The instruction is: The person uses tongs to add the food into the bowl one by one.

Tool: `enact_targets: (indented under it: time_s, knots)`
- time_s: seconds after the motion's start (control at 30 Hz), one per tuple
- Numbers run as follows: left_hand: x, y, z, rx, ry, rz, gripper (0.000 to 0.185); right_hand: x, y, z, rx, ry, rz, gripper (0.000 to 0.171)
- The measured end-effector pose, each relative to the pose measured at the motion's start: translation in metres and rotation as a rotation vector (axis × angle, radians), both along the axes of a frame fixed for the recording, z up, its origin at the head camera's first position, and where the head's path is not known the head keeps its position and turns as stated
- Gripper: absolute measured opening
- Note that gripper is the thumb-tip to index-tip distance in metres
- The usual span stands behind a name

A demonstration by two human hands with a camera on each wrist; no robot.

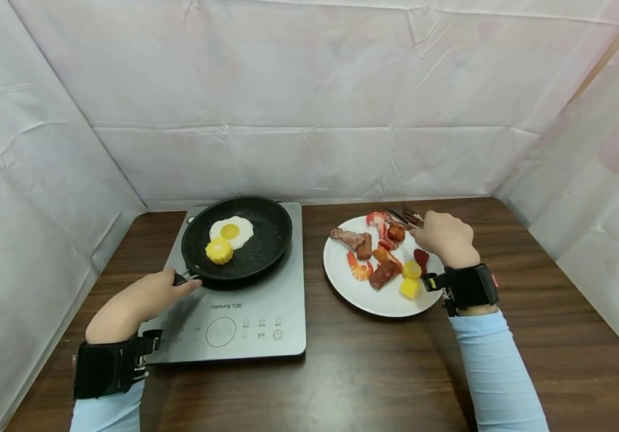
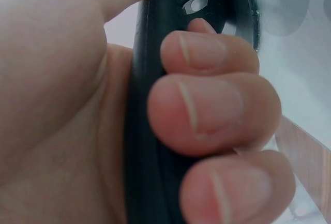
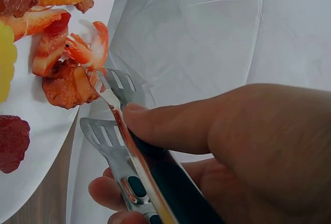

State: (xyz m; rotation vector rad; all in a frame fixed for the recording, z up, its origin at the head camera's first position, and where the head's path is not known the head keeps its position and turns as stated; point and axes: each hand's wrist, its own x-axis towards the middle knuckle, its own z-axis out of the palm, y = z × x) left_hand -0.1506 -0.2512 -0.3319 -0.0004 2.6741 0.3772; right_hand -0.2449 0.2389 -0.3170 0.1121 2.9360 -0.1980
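**Pan handle gripped left, tongs gripped right over plate**

Nearest you: both forearms in light blue sleeves, each with a black wrist strap, above the dark wooden table (image 1: 374, 372).

Your left hand (image 1: 144, 297) is clenched around the black handle (image 2: 155, 131) of the round black frying pan (image 1: 257, 249). The left wrist view shows 3 fingers (image 2: 217, 110) curled over the handle, thumb on the far side.

The pan sits on the flat grey induction cooktop (image 1: 266, 318), toward its far end. The cooktop's control panel faces you. Inside the pan: 1 fried egg (image 1: 236, 229) with a yellow yolk, and 1 yellow corn piece (image 1: 219, 251) touching the egg's near edge.

Your right hand (image 1: 444, 240) grasps a pair of slotted metal tongs with dark grips (image 3: 121, 141), thumb on top, fingers underneath. The tips are slightly apart, at the far edge of the round white plate (image 1: 341, 273). 1 tip touches a reddish-brown meat piece (image 3: 64, 85); whether it is actually pinched cannot be told.

The plate lies right of the cooktop, close beside it. It carries shrimp (image 1: 359, 268), sausage slices, brown meat and 2 yellow chunks (image 1: 409, 288).

Farthest: white creased sheeting (image 1: 309, 108) walls the table on 3 sides.
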Motion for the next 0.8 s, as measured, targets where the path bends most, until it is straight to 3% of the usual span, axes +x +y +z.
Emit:
enact_targets:
  time_s: [0.8]
  knots:
    - [0.002, 0.002, 0.002, 0.006, -0.005, 0.008, 0.086, -0.006, -0.001, -0.011, -0.026, 0.07, 0.012, 0.054]
